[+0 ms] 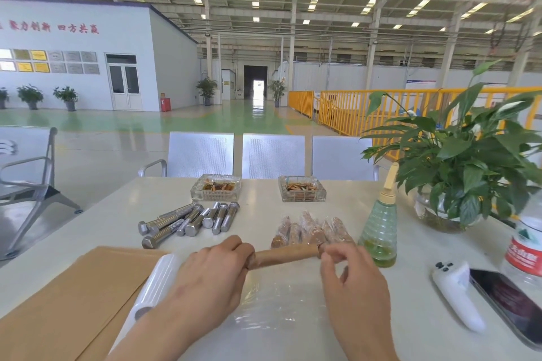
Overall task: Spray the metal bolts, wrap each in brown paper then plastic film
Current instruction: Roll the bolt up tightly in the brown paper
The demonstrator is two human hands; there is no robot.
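Holding one paper-wrapped bolt (286, 255): left hand (214, 275), right hand (349, 275).

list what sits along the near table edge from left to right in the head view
brown paper sheets → plastic film roll → left hand → paper-wrapped bolt → right hand → white controller → phone
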